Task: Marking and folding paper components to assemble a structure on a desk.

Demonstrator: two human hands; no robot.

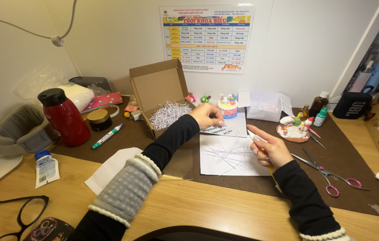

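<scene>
I see L hand (207,115) pinched shut on shredded paper (168,114) at the cardboard box (158,96). R hand (270,151) grips a pencil (273,175) over scribbled sheet (230,156) on bench (207,205). Box looks part-filled; cake figurine (228,105) not yet packed.

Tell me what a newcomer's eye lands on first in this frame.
Probably the open cardboard box of white shredded paper at the desk's back, where the left hand reaches beside it. Next, the red flask at far left and the pink-handled scissors lying right of the right hand, which holds a pencil.
</scene>
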